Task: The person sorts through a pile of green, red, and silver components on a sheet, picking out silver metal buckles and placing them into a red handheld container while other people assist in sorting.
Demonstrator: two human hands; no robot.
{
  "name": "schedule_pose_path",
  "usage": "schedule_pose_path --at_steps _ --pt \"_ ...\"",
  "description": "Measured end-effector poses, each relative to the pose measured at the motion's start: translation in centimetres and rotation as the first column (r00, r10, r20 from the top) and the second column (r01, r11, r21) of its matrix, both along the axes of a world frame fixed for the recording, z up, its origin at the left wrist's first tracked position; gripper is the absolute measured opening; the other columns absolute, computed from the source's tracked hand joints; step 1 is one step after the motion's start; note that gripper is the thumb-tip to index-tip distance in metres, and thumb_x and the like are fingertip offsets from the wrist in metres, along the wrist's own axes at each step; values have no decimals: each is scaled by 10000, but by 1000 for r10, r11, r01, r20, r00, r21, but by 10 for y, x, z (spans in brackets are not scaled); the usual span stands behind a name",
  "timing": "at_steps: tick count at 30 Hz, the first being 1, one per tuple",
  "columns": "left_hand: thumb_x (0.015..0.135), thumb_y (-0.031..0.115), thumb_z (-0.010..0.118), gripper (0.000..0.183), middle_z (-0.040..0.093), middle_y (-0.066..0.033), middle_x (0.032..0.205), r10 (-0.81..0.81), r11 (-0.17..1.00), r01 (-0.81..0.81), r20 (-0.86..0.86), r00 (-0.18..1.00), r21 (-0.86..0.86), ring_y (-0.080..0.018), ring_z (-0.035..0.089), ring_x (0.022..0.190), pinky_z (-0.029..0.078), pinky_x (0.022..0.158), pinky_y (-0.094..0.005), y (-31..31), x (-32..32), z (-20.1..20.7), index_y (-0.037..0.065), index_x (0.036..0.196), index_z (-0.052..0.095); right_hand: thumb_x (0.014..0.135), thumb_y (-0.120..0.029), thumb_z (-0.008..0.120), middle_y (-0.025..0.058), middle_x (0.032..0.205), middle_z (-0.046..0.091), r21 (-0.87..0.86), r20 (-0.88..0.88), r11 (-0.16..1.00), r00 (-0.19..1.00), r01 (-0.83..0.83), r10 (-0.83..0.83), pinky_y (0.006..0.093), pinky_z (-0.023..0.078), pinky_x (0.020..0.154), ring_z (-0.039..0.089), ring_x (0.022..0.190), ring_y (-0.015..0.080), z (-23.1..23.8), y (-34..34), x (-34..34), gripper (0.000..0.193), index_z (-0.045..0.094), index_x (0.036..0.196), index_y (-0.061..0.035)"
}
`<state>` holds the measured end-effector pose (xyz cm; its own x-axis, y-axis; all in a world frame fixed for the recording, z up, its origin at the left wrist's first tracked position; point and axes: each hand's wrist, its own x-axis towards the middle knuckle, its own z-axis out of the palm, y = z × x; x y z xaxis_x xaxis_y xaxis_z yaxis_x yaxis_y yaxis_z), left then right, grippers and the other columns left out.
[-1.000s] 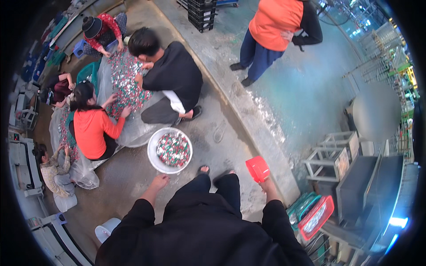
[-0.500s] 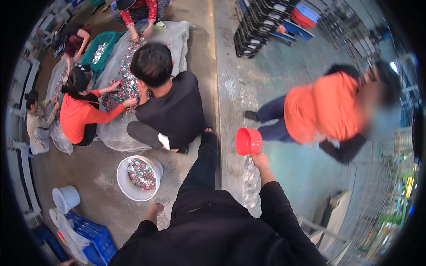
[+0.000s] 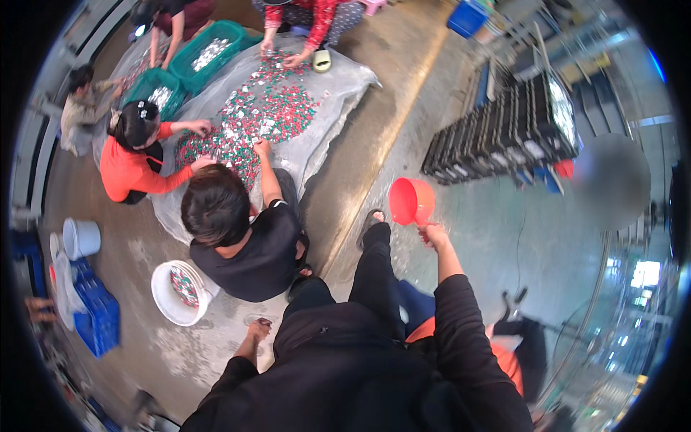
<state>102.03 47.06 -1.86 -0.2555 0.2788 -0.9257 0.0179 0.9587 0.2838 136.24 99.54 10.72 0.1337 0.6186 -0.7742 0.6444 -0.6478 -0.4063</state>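
My right hand (image 3: pixel 432 235) is closed round the handle of a red plastic dipper (image 3: pixel 412 201), held out ahead over the floor. The dipper is tilted, and its bowl looks empty. My left hand (image 3: pixel 257 332) hangs low beside my left leg, fingers curled; whether anything is in them is too small to tell. It is nearest to a white bucket (image 3: pixel 164 302) part full of small red, green and silver pieces. My foot (image 3: pixel 372 225) in a sandal is on the floor left of the dipper.
Just ahead on the left, a person in black (image 3: pixel 252 252) crouches beside a sheet (image 3: pixel 331 108) heaped with small pieces. Several others sort there, near green baskets (image 3: pixel 209 57). Stacked black crates (image 3: pixel 497 133) stand ahead right. A blue crate (image 3: pixel 97 317) and pale bucket (image 3: pixel 81 238) are at left.
My view has turned and moved forward; one leg has stepped ahead. The person in orange has passed from the right to behind my right arm. The dipper stays in my right hand.
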Motion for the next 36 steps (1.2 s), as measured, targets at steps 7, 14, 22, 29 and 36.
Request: schedule_pose_path --at_steps 7,14,22,29,36 --pt "865 320 508 316 634 -171 812 225 966 -223 1 974 129 -283 617 790 465 744 -364 218 99 25 28 929 610 786 -289 629 60 672 620 -233 441 688 556 -688 705 284 464 436 606 540 148 -5 237 -13 292 625 842 -2" --pt "863 204 517 229 650 -149 884 488 780 -404 -61 871 478 -239 633 828 476 773 -343 457 89 106 56 1010 610 763 -246 697 68 710 616 -243 80 513 510 -823 857 269 436 426 561 468 145 -21 370 -170 338 600 993 -17" --pt "827 139 522 197 626 -160 922 357 883 -209 -314 880 420 -343 599 873 481 761 -423 589 15 15 72 997 597 718 -227 692 151 814 652 -156 115 -299 -318 -941 941 378 474 693 634 815 294 -209 447 -324 328 630 1002 -75" --pt "830 79 519 184 608 -156 933 426 871 -210 -469 774 445 -337 582 871 466 746 -388 644 -76 -100 53 995 595 779 -291 595 190 1047 599 54 -96 -564 -566 -824 818 421 433 861 552 1001 345 -374 430 -424 368 582 1081 -82" --pt "778 -18 522 188 588 -148 894 608 760 -151 -609 510 632 -324 562 901 452 764 -410 685 -141 -244 23 953 576 787 -327 619 207 1078 527 407 -196 -535 -643 -740 740 436 443 846 548 973 377 -485 372 -511 384 586 1060 -59"
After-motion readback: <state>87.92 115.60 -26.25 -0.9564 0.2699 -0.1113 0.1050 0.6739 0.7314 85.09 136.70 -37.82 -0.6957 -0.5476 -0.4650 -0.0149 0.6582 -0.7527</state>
